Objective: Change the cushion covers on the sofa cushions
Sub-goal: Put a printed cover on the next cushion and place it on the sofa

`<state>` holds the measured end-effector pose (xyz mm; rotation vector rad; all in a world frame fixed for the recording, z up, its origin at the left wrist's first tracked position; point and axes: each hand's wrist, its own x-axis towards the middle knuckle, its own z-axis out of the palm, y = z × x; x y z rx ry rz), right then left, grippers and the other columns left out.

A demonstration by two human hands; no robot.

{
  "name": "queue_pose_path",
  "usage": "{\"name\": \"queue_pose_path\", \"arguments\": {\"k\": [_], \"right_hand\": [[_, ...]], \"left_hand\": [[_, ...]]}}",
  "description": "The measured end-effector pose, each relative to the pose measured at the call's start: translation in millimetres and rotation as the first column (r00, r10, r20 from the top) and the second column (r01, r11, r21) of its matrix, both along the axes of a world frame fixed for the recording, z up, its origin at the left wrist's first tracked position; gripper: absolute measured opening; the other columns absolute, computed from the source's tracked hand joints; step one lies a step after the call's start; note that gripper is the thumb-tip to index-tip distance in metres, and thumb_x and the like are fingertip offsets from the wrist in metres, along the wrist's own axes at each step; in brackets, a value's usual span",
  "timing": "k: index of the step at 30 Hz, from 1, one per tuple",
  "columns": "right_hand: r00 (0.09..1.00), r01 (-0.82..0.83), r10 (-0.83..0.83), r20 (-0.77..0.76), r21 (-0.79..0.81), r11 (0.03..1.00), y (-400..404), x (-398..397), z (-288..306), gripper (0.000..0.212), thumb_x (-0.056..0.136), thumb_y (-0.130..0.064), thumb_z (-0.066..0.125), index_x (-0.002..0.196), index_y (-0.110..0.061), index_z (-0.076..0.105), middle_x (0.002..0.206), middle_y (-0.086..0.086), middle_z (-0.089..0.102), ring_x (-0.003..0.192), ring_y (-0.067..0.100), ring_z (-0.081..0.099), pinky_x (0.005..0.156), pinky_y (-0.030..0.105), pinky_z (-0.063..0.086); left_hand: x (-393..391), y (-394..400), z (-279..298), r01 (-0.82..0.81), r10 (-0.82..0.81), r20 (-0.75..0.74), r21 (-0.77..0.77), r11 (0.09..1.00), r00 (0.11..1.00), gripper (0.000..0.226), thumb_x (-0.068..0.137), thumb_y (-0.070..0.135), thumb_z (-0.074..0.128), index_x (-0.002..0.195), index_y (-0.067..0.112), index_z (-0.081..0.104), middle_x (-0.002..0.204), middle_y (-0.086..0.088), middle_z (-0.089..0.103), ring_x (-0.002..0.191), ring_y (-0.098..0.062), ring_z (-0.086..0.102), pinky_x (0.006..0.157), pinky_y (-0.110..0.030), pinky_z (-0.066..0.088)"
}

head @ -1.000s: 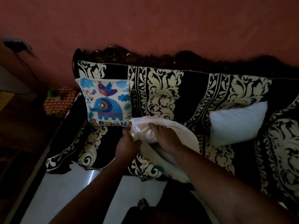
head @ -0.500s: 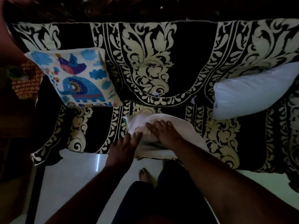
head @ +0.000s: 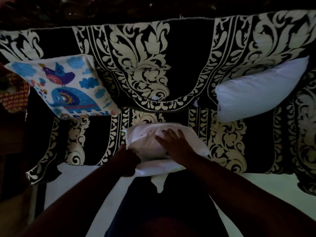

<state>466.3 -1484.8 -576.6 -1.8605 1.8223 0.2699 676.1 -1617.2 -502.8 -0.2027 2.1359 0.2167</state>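
Observation:
A white cushion (head: 147, 144) lies at the front edge of the sofa seat, partly inside a pale cover (head: 159, 168) whose loose edge hangs over the seat front. My left hand (head: 127, 159) grips the cover's edge at the cushion's near left corner. My right hand (head: 174, 142) presses flat on top of the cushion, fingers straight. A cushion with a blue elephant and bird print (head: 65, 88) leans at the left of the sofa. A bare white cushion (head: 259, 93) leans at the right.
The sofa (head: 150, 65) wears a black throw with cream floral patterns. A red and yellow patterned object (head: 13, 96) sits beyond the sofa's left end. Pale floor (head: 73, 182) runs along the sofa front, and my dark-clothed legs (head: 164, 211) stand against it.
The view has tilted down and closer to the seat. My left hand went from lying open beside the cushion to gripping the cover's edge. My right hand stays on top.

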Motion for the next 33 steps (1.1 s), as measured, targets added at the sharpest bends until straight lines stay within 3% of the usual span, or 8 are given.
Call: {"name": "queue_pose_path", "arguments": {"k": [3, 6, 9, 12, 20, 24, 29, 33], "right_hand": [[0.994, 0.094, -0.084, 0.076, -0.140, 0.986, 24, -4, 0, 0.067, 0.078, -0.016, 0.070, 0.142, -0.021, 0.051, 0.139, 0.015, 0.053, 0.123, 0.037, 0.054, 0.105, 0.056, 0.042], [0.958, 0.149, -0.074, 0.275, -0.261, 0.954, 50, -8, -1, 0.046, 0.080, -0.024, 0.062, 0.125, -0.019, 0.065, 0.111, 0.009, 0.067, 0.094, 0.029, 0.065, 0.082, 0.039, 0.054], [0.965, 0.121, -0.113, 0.238, -0.023, 0.992, 80, -16, -4, 0.049, 0.088, -0.053, 0.043, 0.111, -0.023, 0.074, 0.096, 0.008, 0.072, 0.084, 0.035, 0.069, 0.070, 0.046, 0.058], [0.941, 0.264, -0.304, 0.146, 0.242, 0.933, 104, -25, 3, 0.067, 0.089, -0.076, 0.033, 0.122, -0.029, 0.068, 0.121, 0.008, 0.063, 0.116, 0.035, 0.057, 0.096, 0.049, 0.047], [0.732, 0.466, -0.459, 0.504, 0.121, 0.876, 44, 14, 12, 0.059, 0.100, -0.051, 0.044, 0.141, -0.010, 0.055, 0.140, 0.013, 0.058, 0.130, 0.029, 0.051, 0.111, 0.039, 0.037], [0.787, 0.438, -0.480, 0.388, 0.196, 0.877, 19, 20, 11, 0.079, 0.087, -0.080, 0.035, 0.121, -0.016, 0.066, 0.116, 0.008, 0.069, 0.112, 0.027, 0.062, 0.090, 0.038, 0.046], [0.881, 0.384, -0.418, 0.223, 0.180, 0.906, 38, -11, 8, 0.086, 0.082, -0.088, 0.030, 0.121, -0.020, 0.067, 0.119, 0.006, 0.069, 0.113, 0.026, 0.062, 0.095, 0.039, 0.045], [0.875, 0.483, -0.461, 0.148, -0.192, 0.855, 63, -45, 11, 0.082, 0.091, -0.082, 0.013, 0.085, -0.026, 0.072, 0.081, 0.004, 0.073, 0.076, 0.025, 0.071, 0.075, 0.037, 0.056]], "left_hand": [[0, -13, 3, -0.140, 0.153, -0.180, 0.085, 0.987, 0.972, 0.051, 0.071, 0.057, 0.055, 0.112, 0.032, 0.071, 0.111, 0.009, 0.068, 0.112, -0.023, 0.062, 0.094, -0.054, 0.042], [13, -24, -1, -0.468, 0.557, -0.307, 0.320, 0.824, 0.771, 0.058, 0.062, 0.063, 0.062, 0.098, 0.019, 0.074, 0.102, 0.003, 0.065, 0.101, -0.019, 0.063, 0.084, -0.044, 0.053], [6, -30, 15, -0.706, 0.835, -0.216, 0.453, 0.545, 0.506, 0.043, 0.072, 0.042, 0.077, 0.105, 0.015, 0.067, 0.107, 0.000, 0.057, 0.091, 0.003, 0.055, 0.076, -0.021, 0.045], [14, -45, 6, -0.818, 0.903, -0.074, 0.397, 0.417, 0.424, 0.042, 0.086, 0.014, 0.078, 0.121, 0.025, 0.060, 0.120, -0.002, 0.051, 0.110, -0.016, 0.054, 0.089, -0.023, 0.040], [4, -60, 9, -0.776, 0.874, -0.110, 0.417, 0.474, 0.474, 0.074, 0.059, 0.057, 0.070, 0.123, 0.021, 0.066, 0.123, 0.000, 0.061, 0.120, -0.020, 0.055, 0.104, -0.037, 0.045], [9, -72, -2, -0.749, 0.868, -0.185, 0.443, 0.493, 0.461, 0.049, 0.066, 0.048, 0.073, 0.112, 0.052, 0.055, 0.119, 0.012, 0.050, 0.112, -0.010, 0.049, 0.091, -0.019, 0.041], [27, -88, -14, -0.672, 0.699, -0.314, 0.210, 0.711, 0.642, 0.035, 0.085, 0.043, 0.067, 0.113, 0.022, 0.065, 0.124, 0.003, 0.052, 0.111, -0.025, 0.058, 0.095, -0.048, 0.049], [26, -88, -19, -0.675, 0.666, -0.353, 0.118, 0.729, 0.657, 0.028, 0.095, 0.046, 0.058, 0.114, 0.025, 0.061, 0.122, 0.001, 0.052, 0.108, -0.025, 0.059, 0.096, -0.046, 0.044]]}}
